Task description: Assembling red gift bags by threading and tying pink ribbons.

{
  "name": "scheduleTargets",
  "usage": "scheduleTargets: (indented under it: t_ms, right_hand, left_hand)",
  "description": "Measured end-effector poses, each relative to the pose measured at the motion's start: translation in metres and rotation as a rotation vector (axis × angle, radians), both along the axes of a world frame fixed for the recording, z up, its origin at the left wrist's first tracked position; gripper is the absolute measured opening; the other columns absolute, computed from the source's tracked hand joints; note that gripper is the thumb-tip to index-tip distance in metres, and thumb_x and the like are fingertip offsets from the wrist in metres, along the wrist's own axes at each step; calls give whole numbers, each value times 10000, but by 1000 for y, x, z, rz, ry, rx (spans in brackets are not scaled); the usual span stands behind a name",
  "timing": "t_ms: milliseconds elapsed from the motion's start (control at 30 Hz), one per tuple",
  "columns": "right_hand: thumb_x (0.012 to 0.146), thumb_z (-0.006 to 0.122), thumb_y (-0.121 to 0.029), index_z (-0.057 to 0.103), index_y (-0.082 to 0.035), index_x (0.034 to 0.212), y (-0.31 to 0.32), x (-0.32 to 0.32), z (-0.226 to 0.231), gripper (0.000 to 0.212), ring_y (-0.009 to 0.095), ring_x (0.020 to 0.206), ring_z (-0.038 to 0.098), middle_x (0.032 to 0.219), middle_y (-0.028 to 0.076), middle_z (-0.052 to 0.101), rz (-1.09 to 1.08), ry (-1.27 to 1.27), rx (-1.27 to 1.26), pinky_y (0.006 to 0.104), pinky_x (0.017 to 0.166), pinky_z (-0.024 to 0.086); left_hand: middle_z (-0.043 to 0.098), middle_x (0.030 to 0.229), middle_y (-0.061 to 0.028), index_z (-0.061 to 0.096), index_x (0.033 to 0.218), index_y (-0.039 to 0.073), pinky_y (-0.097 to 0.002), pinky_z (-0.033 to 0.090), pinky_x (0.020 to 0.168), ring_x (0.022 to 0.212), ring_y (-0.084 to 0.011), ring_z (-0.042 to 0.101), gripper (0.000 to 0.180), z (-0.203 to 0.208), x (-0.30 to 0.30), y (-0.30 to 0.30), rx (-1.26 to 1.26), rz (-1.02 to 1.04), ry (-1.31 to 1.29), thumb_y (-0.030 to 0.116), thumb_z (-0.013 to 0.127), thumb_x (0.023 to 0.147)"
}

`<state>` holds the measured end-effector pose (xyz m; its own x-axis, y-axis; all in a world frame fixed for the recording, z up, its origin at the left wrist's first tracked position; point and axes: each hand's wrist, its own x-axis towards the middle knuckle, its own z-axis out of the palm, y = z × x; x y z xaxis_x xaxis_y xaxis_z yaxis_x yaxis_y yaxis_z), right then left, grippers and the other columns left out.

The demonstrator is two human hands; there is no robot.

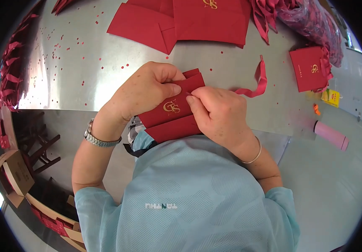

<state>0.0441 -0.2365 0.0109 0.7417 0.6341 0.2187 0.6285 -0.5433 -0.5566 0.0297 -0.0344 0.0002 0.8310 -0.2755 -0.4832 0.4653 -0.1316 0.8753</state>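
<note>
A small red paper gift bag [160, 119] with a gold emblem is tilted at the table's near edge, in front of my body. My left hand [149, 88] grips its upper part, thumb on the front face and fingers behind it. My right hand [223, 115] is closed in a pinch against the front of the bag, near its top edge. A red ribbon [256, 86] trails from behind the right hand and curves across the metal table [130, 88]. The ribbon's other end is hidden by the pinched fingers.
More flat red bags [212, 23] lie at the far side. A finished bag [308, 69] with ribbon handles lies at the right, below a plastic-wrapped ribbon bundle [311, 21]. Red paper dots are scattered about. A pink bottle [331, 135] and open cartons [17, 172] flank the table.
</note>
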Motion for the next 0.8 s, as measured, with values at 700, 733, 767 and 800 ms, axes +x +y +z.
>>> scheduleTargets:
  t_ms: [700,733,767,800]
  right_hand:
    - [823,714,-118,645,-45,777,18,14,-5,111,269,562,594,655,106,619,1,63,-78,356,504,448]
    - [817,710,-109,640,-42,762,21,15,-4,112,276,563,594,655,111,618,4,67,-107,361,505,447]
    - [817,710,-109,640,-42,762,24,17,-3,112,276,563,594,655,111,618,7,64,-105,361,505,447]
    - [821,678,-143,604,-51,723,27,19,-1,153,306,567,599,641,117,614,-4,96,-115,401,500,453]
  left_hand:
    - [687,853,-39,646,996,-32,-203,504,646,730,-63,624,167,0,0,12,-62,36,44,-59,552,861]
    - [691,831,-73,661,982,-39,-237,506,659,733,-99,630,168,-1,0,13,-52,49,16,-38,569,841]
    - [695,808,-107,676,967,-46,-272,507,671,735,-135,637,173,-2,0,14,-41,62,-13,-17,587,821]
    - [695,808,-107,676,967,-46,-272,507,671,735,-135,637,173,-4,-1,14,-36,66,-19,-17,587,821]
